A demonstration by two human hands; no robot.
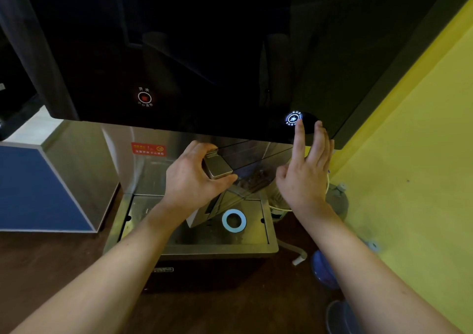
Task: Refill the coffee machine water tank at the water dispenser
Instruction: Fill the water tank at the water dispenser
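A tall black water dispenser [204, 52] fills the upper view. My left hand [194, 177] grips the silver handle of the clear coffee machine water tank [252, 170], which is held tilted under the dispenser's overhang, above the steel drip tray [271, 234]. My right hand [305, 175] is raised with straight fingers; its index fingertip touches the lit white round button [293, 118] on the dispenser's front. A red hot-water button [144, 97] glows dimly further left. I cannot tell the water level in the tank.
A yellow wall [409, 167] stands close on the right. A blue-and-white cabinet [43, 188] is at the left. A white ring [234, 219] lies in the drip tray. Blue water bottles [323, 269] and a hose sit on the dark floor at the right.
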